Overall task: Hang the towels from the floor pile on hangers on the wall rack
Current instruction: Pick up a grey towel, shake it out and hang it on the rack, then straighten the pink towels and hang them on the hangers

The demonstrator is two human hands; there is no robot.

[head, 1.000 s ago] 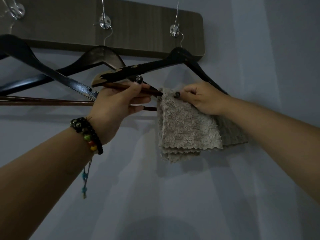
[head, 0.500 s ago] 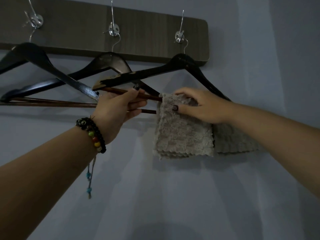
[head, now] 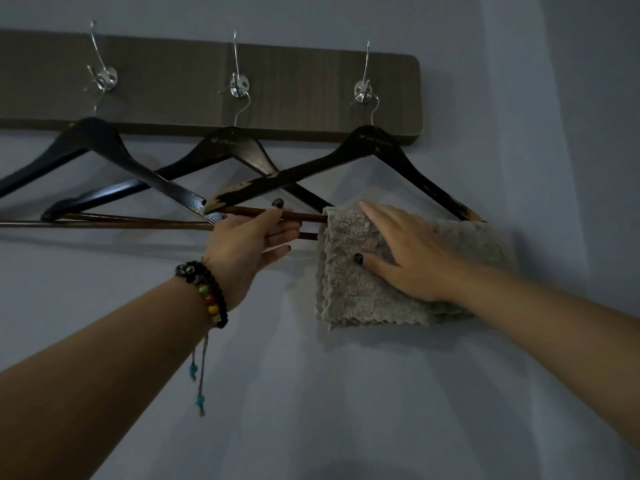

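- right hand (head: 412, 251) is now lying flat and spread on the towel (head: 353, 282), where a second ago it was pinching the top edge at the bar; view is also tilting down a little, so the wall rack (head: 311, 98) is sitting lower in frame
- towel is draped over the lower bar (head: 304, 218) of the rightmost hanger (head: 367, 157) – folded, hanging down against the wall; it is bunching at the right end of the bar, under the hanger's right shoulder
- left hand (head: 249, 244) is gripping that same bar just left of the towel, thumb on top, fingers curled beneath; it is steadying the hanger, not touching the cloth
- right hand is released, palm on the cloth, fingers open – pressing or smoothing, not grasping
- key relation: bar's long axis is running left-right, dipping slightly to the right; towel is lying right of the left hand and directly under the right hand; right hand is the nearer one, so any sliding or flattening along the bar is probably falling to it
- two other hangers (head: 104, 147) to the left are showing no towel; their bars are crossing behind the left hand
- floor pile is out of view; how many towels remain – cannot tell
- risk, as a guess: hanger is swinging freely on its hook (head: 363, 93), so pressing without the left hand's hold could be tipping it
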